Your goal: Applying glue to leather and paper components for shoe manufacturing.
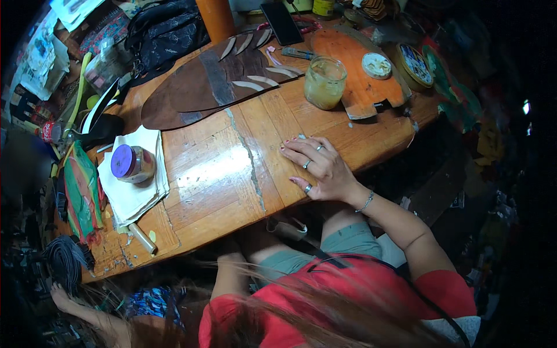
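Observation:
My right hand (319,165) lies on the wooden table (214,203) near its front edge. Its fingers are stretched out and the thumb stands apart, with nothing held. Closest beyond it is an open glass jar (326,87) of pale yellowish paste. Farther left, dark brown leather pieces (174,98) lie overlapped, with several pale curved strips (264,80) on and beside them. My left arm (231,269) reaches toward the table's front edge, blurred; the left hand is hidden there.
At left, a purple-lidded jar (132,162) stands on white sheets (142,197), near a short tan cylinder (143,238). An orange board (371,64) carries a round white lid (376,65). A phone (281,24) lies at the back. Another person's arm (87,313) shows lower left.

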Tool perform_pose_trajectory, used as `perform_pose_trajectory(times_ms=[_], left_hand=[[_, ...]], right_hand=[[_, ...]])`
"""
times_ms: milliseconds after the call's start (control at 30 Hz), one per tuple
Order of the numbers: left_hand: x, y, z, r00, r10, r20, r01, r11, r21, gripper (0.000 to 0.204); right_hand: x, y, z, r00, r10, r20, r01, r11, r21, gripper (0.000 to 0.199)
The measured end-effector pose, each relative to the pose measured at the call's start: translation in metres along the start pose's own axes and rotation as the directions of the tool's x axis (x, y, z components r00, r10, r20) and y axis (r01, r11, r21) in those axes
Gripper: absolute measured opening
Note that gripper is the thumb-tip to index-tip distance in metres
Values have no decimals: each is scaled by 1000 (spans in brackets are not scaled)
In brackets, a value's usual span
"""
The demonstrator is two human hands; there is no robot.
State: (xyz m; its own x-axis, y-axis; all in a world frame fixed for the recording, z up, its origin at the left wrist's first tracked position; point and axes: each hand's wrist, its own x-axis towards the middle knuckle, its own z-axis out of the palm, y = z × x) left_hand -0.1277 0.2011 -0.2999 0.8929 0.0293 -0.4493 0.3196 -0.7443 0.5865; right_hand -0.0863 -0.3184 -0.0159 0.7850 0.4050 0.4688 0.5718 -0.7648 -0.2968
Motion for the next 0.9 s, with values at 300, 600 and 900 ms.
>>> perform_pose_trajectory(times_ms=[300,600,900], left_hand=[[-32,-44,-97,975,-37,-220,-19,969,-248,46],[-156,-172,-384,864,60,-500,-422,626,-655,48],[-227,-182,-520,500,249,-829,-735,629,-254,83]], right_hand=[[0,0,0,998,40,41,-41,999,22,61],[0,1,0,998,45,53,-47,999,19,63],[-1,1,1,998,49,45,-51,998,33,62]])
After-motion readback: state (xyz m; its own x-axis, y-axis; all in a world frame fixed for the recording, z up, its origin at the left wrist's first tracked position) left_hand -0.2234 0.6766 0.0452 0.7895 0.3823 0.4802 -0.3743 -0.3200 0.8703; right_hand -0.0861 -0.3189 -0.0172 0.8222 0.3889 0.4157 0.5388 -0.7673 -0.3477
